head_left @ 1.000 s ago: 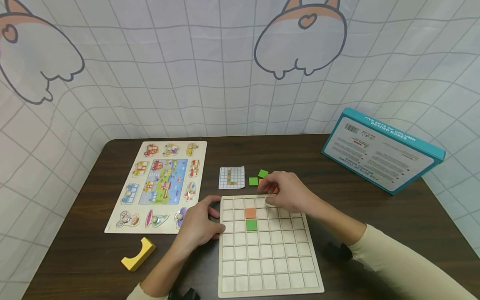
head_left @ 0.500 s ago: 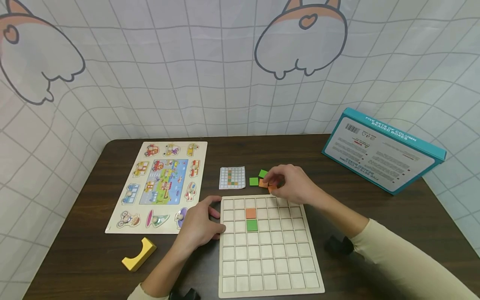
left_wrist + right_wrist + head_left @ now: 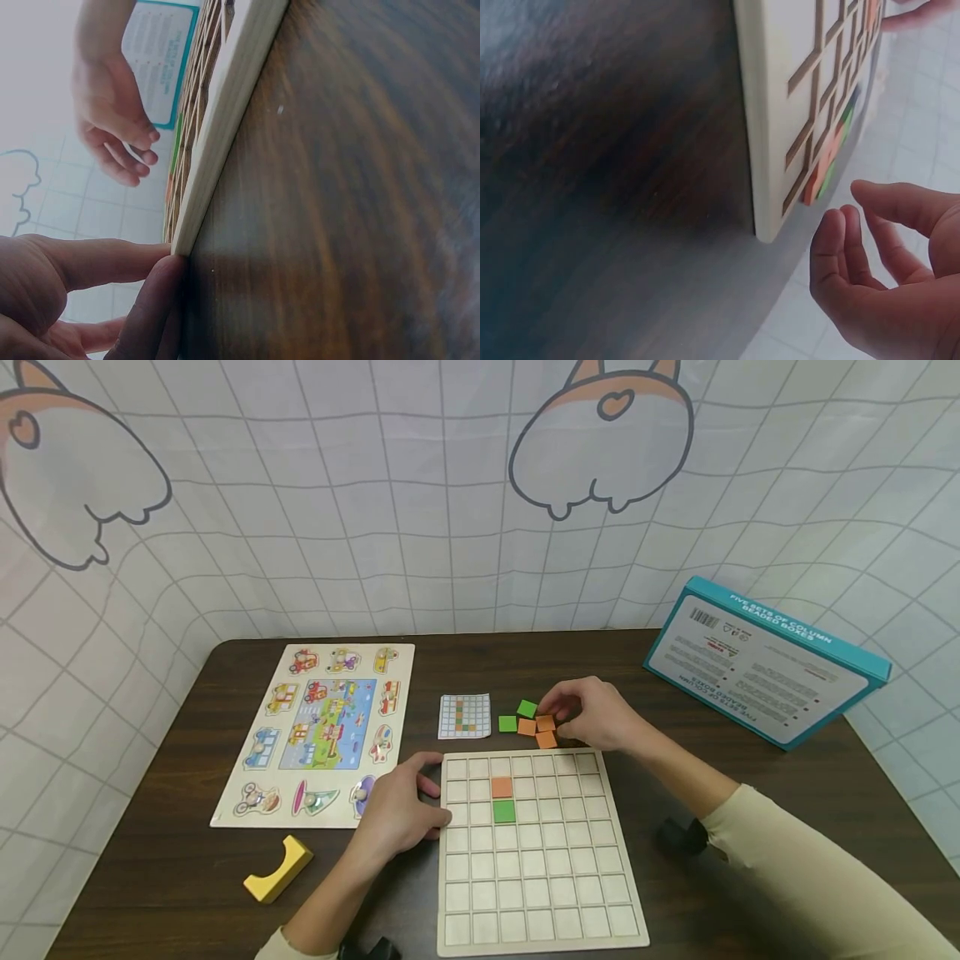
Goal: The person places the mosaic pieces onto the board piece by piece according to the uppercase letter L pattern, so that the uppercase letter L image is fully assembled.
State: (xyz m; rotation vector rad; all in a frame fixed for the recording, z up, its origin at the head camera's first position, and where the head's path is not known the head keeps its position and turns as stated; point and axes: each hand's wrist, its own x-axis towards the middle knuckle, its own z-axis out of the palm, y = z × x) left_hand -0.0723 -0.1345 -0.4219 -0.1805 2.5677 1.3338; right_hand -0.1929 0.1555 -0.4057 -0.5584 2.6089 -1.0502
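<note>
The person's right hand (image 3: 596, 714) hovers over a small cluster of loose square tiles, orange (image 3: 546, 723) and green (image 3: 507, 723), lying on the dark wooden table (image 3: 150, 877) just beyond the far edge of the pale wooden grid board (image 3: 536, 893). Its fingers are curled, tips touching or nearly touching the orange tiles; whether one is actually pinched cannot be told. The left hand (image 3: 397, 814) rests with relaxed fingers against the board's left edge, holding nothing. The tiles sit touching one another, so a pinch could well drag a neighbour along or scatter the group. If the left hand eased off, the board might slide, and the orange tile (image 3: 501, 787) and green tile (image 3: 504, 811) already seated could shift.
</note>
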